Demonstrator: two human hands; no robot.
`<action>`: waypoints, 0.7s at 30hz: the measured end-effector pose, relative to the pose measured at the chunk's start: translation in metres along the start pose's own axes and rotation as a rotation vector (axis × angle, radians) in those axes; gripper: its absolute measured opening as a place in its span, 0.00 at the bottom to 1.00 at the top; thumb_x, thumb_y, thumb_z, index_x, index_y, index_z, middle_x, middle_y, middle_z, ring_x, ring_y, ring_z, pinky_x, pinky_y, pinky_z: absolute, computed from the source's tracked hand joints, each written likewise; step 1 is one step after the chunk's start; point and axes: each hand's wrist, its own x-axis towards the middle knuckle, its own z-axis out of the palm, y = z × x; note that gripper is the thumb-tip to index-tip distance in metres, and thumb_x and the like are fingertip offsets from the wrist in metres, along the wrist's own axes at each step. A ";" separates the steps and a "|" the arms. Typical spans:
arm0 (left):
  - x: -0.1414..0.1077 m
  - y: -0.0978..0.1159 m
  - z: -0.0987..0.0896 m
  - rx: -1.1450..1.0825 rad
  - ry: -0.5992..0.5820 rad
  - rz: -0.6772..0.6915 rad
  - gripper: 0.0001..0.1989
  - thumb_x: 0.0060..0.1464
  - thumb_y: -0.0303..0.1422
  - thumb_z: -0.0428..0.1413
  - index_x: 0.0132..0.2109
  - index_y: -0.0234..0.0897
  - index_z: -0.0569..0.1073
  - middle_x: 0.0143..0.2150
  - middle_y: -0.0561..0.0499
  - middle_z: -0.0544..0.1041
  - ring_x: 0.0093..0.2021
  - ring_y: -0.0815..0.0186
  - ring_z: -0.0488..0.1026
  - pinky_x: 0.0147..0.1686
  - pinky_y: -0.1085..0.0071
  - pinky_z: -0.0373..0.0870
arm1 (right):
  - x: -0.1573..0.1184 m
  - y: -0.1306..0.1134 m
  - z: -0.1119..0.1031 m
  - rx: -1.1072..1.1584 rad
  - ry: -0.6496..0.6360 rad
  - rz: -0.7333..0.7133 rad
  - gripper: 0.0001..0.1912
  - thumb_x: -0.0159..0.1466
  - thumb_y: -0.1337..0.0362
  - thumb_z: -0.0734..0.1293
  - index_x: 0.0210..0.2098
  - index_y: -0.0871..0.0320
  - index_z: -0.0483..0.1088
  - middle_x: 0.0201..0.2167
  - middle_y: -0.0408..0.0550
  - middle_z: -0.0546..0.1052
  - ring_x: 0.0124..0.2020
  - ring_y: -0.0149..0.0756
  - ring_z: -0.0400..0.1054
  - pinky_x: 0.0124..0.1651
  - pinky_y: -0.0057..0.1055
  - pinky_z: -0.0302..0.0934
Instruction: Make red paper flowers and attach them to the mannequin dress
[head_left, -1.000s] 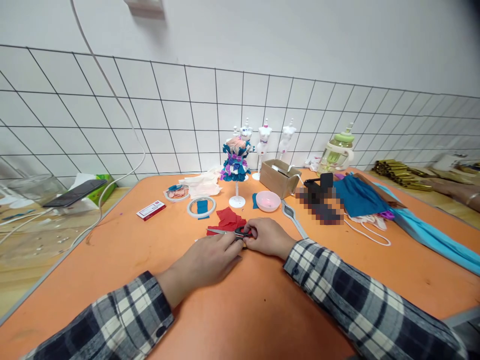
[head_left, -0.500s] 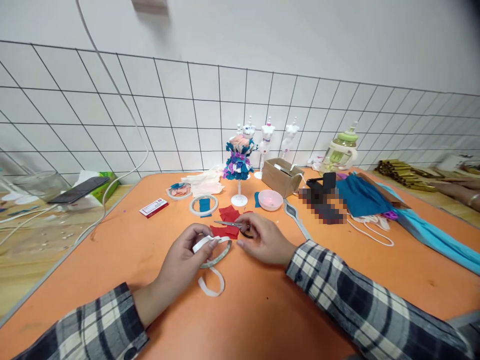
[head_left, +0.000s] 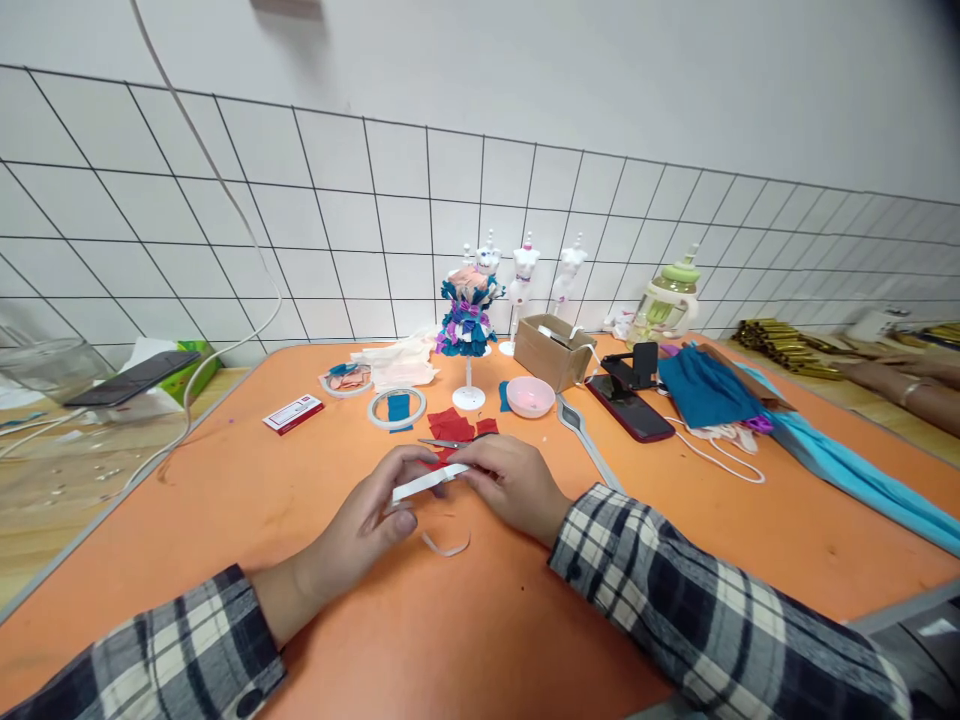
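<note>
My left hand [head_left: 364,515] is curled around a roll of white tape [head_left: 427,484], now turned nearly edge-on, with the thumb in front and below. A loose strip of tape [head_left: 448,550] curls beneath the roll over the orange table. My right hand [head_left: 514,483] is closed, its fingertips touching the roll's right end. From behind those fingers the blades of a pair of scissors [head_left: 441,443] point left; the handles are hidden in the hand. Red fabric pieces [head_left: 451,425] lie just beyond both hands.
Behind stands a small dress form in ruffled fabric [head_left: 469,315]. Around it are a pink bowl [head_left: 531,397], a cardboard box [head_left: 553,352], another tape roll [head_left: 397,409] and a red-and-white box [head_left: 293,414]. To the right lie a phone [head_left: 630,407] and blue cloth [head_left: 709,388]. Another person's arm [head_left: 907,385] shows far right.
The tape roll has tipped from showing its ring to nearly edge-on. My right hand has moved left and now meets it. The loose strip has shifted and looks narrower.
</note>
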 end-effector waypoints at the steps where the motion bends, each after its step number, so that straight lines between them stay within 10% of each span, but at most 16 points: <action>1: 0.001 0.000 0.000 0.031 0.002 -0.024 0.31 0.58 0.60 0.48 0.53 0.38 0.68 0.43 0.46 0.76 0.45 0.56 0.73 0.46 0.63 0.69 | 0.000 0.000 0.000 -0.027 0.007 -0.048 0.08 0.67 0.66 0.66 0.43 0.56 0.76 0.39 0.47 0.81 0.40 0.35 0.73 0.44 0.31 0.64; 5: 0.004 -0.001 0.003 0.139 -0.053 -0.205 0.29 0.62 0.57 0.45 0.33 0.35 0.72 0.27 0.52 0.73 0.28 0.65 0.69 0.31 0.71 0.66 | 0.000 0.001 0.000 -0.090 0.010 -0.139 0.08 0.69 0.63 0.65 0.43 0.55 0.77 0.38 0.45 0.82 0.40 0.35 0.74 0.44 0.31 0.65; 21: 0.007 0.007 0.033 -0.237 -0.024 -0.363 0.27 0.52 0.57 0.58 0.41 0.35 0.74 0.34 0.48 0.76 0.33 0.63 0.71 0.30 0.71 0.67 | -0.002 0.004 -0.006 -0.216 0.002 -0.214 0.11 0.69 0.67 0.62 0.44 0.52 0.77 0.40 0.43 0.82 0.40 0.33 0.73 0.44 0.31 0.64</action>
